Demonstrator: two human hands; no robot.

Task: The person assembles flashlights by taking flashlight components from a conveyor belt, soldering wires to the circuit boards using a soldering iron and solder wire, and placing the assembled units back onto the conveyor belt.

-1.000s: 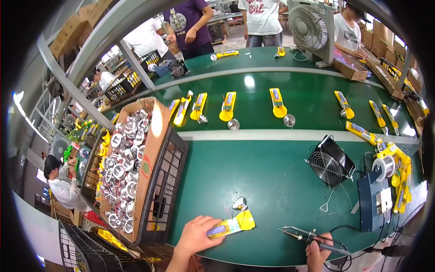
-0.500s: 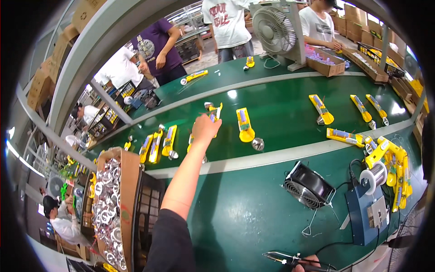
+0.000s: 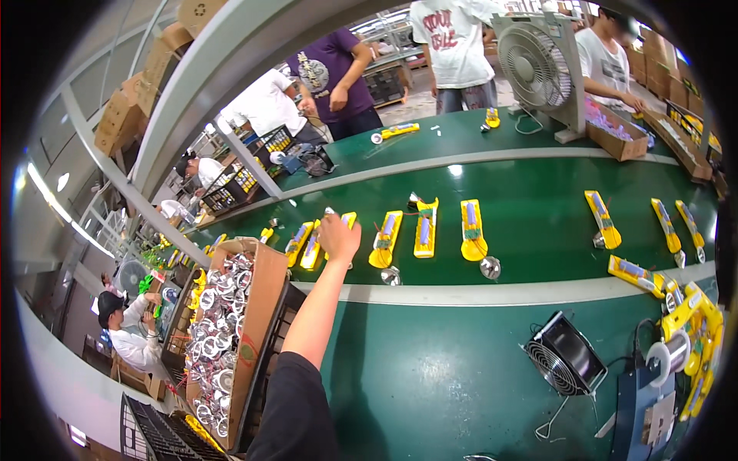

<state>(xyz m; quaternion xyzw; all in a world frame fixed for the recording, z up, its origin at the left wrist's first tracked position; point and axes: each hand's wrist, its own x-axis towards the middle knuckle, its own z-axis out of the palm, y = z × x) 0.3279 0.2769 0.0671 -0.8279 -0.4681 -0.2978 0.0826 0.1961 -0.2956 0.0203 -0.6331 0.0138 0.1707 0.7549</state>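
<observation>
My left hand (image 3: 339,237) reaches over the green bench into a row of yellow flashlight housings. Its fingers are curled closed beside a small silver reflector (image 3: 329,210); what they grip, if anything, is hidden by the hand. One yellow housing (image 3: 310,252) lies just left of the fingers, and another (image 3: 349,218) shows partly behind the hand. To the right lie open housings (image 3: 386,237) with blue-violet batteries, green circuit boards and wired silver reflectors. My right hand is out of view.
A cardboard box of silver reflectors (image 3: 270,269) stands at left. On the near bench are a small black fan (image 3: 565,353), a blue soldering unit (image 3: 638,415), a solder spool (image 3: 669,357) and piled housings (image 3: 703,338). A metal rail (image 3: 477,293) crosses the bench; co-workers stand beyond.
The view has shifted left, so the bench appears farther right. My left hand has moved left along the row to other housings. My right hand with the soldering iron has left the view.
</observation>
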